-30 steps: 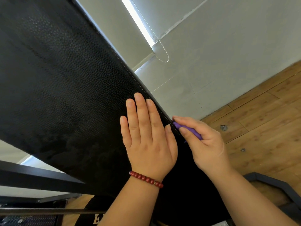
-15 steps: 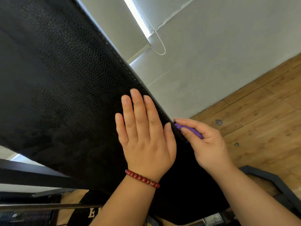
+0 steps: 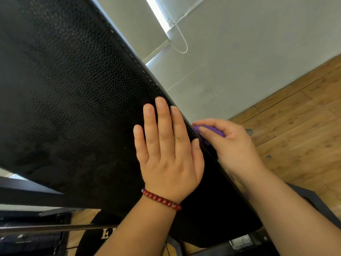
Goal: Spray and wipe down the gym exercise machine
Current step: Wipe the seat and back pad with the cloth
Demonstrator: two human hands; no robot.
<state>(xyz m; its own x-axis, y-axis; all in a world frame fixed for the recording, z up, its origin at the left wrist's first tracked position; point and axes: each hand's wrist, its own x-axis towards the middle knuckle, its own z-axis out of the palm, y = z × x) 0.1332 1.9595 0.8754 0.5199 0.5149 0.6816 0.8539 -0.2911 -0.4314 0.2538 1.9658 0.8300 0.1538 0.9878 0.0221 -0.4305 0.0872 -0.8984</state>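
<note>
Seen from the wearer's head camera, the black pad (image 3: pixel 73 89) of a gym exercise machine slants across the left and middle of the view, its pebbled leather-look covering edged by a line of white stitching (image 3: pixel 147 74). Below the pad's lower left corner sit a dark metal frame beam (image 3: pixel 27 189) and, lower again, a thin metal rod (image 3: pixel 46 228). On the pad's face, close to the stitched edge, the left hand (image 3: pixel 166 156) lies palm-down; its grip is spread flat, fingers straight and close together, holding nothing and resting on the covering. A red bead bracelet (image 3: pixel 160 199) circles that wrist, just below the hand and over the pad's lower end. Just past the stitched edge, the purple cloth (image 3: pixel 212 131) is pressed against the pad's side wall, most of it hidden inside the right hand (image 3: pixel 234 148). That hand's grip is curled round the cloth, pinching it between thumb and fingertips, with the thumb lying along the pad's edge. Above the pad's right edge hangs a looped white bead cord (image 3: pixel 181 48) against a pale grey wall (image 3: pixel 249 52). To the right of the pad, beyond the right hand, a wooden plank floor (image 3: pixel 304 126) meets the foot of that wall, with a small metal fitting (image 3: pixel 249 131) set in the boards.
</note>
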